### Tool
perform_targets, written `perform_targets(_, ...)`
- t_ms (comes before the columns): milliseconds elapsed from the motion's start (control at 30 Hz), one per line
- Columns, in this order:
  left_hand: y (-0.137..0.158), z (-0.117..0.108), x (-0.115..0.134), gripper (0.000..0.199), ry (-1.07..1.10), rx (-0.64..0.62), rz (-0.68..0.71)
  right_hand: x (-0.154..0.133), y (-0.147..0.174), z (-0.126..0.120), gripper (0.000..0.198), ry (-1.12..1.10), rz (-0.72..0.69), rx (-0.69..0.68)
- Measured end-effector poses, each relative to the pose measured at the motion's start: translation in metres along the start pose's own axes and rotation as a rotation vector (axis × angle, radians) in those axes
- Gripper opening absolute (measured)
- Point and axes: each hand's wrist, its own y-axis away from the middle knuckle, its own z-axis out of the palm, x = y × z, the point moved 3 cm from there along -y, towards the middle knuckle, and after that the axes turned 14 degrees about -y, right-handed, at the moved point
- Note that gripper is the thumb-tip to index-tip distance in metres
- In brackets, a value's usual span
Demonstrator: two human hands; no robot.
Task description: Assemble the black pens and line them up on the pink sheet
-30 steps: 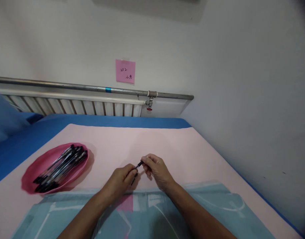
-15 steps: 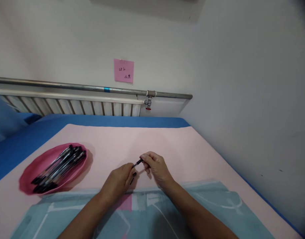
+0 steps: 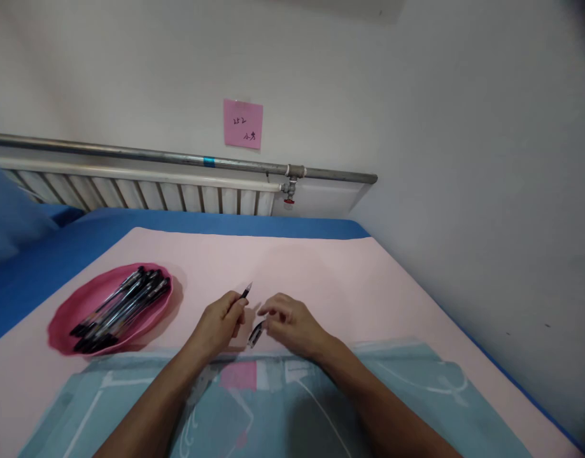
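Observation:
My left hand [image 3: 222, 319] is closed around a pen [image 3: 246, 291], its bare tip pointing up and to the right. Most of the barrel is hidden in the fist. To its right is my right hand [image 3: 291, 323], fingers bent, with a gap between forefinger and thumb. Just beside the right thumb tip, a small black and clear piece [image 3: 256, 334], possibly a pen cap, shows low over the pink surface; contact with the thumb is unclear. Several black and clear pens [image 3: 123, 312] lie in a pink oval dish [image 3: 63, 318] on the left.
A pale pink sheet [image 3: 316, 267] covers the work surface, with a blue edge [image 3: 235, 224] behind it. Blue-green patterned cloth [image 3: 144, 388] lies under my forearms. At the back are a radiator [image 3: 187, 197], a metal pipe [image 3: 153, 152] and a pink note [image 3: 243, 124].
My hands have drawn apart. The left keeps the pen, whose tip is now bare and free of the right fingers; the right fingers have loosened beside the small piece. The view tilts slightly down.

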Motion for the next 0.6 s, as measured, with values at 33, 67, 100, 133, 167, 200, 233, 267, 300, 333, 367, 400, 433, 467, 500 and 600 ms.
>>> perform_targets(33, -0.001, 0.0, -0.003, 0.027, 0.044, -0.018, -0.017, -0.001, 0.001, 0.003, 0.018, 0.117, -0.076, -0.115)
perform_targets(67, -0.002, 0.0, -0.004, 0.028, 0.076, -0.037, -0.018, -0.001, 0.003, 0.006, 0.02, 0.205, -0.125, -0.21)
perform_targets(100, -0.003, 0.0, -0.005, 0.029, 0.099, -0.058, -0.011, -0.001, 0.004, 0.008, 0.019, 0.269, -0.145, -0.272)
perform_targets(133, -0.003, 0.001, -0.006, 0.03, 0.114, -0.078, -0.001, 0.001, 0.005, 0.009, 0.016, 0.316, -0.14, -0.301)
perform_targets(167, -0.003, 0.002, -0.006, 0.032, 0.123, -0.099, 0.008, 0.003, 0.005, 0.01, 0.014, 0.35, -0.119, -0.306)
perform_targets(200, -0.002, 0.003, -0.006, 0.033, 0.128, -0.119, 0.014, 0.004, 0.004, 0.009, 0.012, 0.371, -0.093, -0.293)
perform_targets(233, -0.002, 0.004, -0.006, 0.034, 0.13, -0.135, 0.017, 0.006, 0.003, 0.007, 0.01, 0.38, -0.065, -0.265)
perform_targets(267, -0.002, 0.004, -0.005, 0.035, 0.129, -0.149, 0.018, 0.008, 0.003, 0.004, 0.009, 0.372, -0.036, -0.228)
perform_targets(300, -0.001, 0.005, -0.005, 0.036, 0.127, -0.159, 0.018, 0.01, 0.002, 0.0, 0.009, 0.338, -0.004, -0.182)
perform_targets(333, -0.001, 0.005, -0.005, 0.036, 0.124, -0.168, 0.018, 0.012, 0.001, -0.004, 0.01, 0.273, 0.039, -0.12)
perform_targets(367, -0.001, 0.005, -0.004, 0.036, 0.118, -0.177, 0.019, 0.014, 0.0, -0.008, 0.012, 0.175, 0.097, -0.046)
perform_targets(400, 0.0, 0.005, -0.003, 0.035, 0.107, -0.188, 0.024, 0.017, 0.0, -0.012, 0.014, 0.053, 0.167, 0.031)
perform_targets(433, 0.0, 0.005, -0.002, 0.034, 0.091, -0.198, 0.032, 0.02, 0.0, -0.016, 0.017, -0.082, 0.238, 0.104)
perform_targets(467, 0.0, 0.005, -0.001, 0.034, 0.073, -0.209, 0.042, 0.023, 0.0, -0.018, 0.019, -0.214, 0.299, 0.163)
perform_targets(500, 0.001, 0.005, 0.0, 0.033, 0.054, -0.221, 0.053, 0.024, 0.0, -0.02, 0.022, -0.325, 0.341, 0.208)
perform_targets(600, 0.003, 0.006, 0.004, 0.031, 0.006, -0.254, 0.087, 0.025, 0.0, -0.021, 0.028, -0.503, 0.367, 0.243)
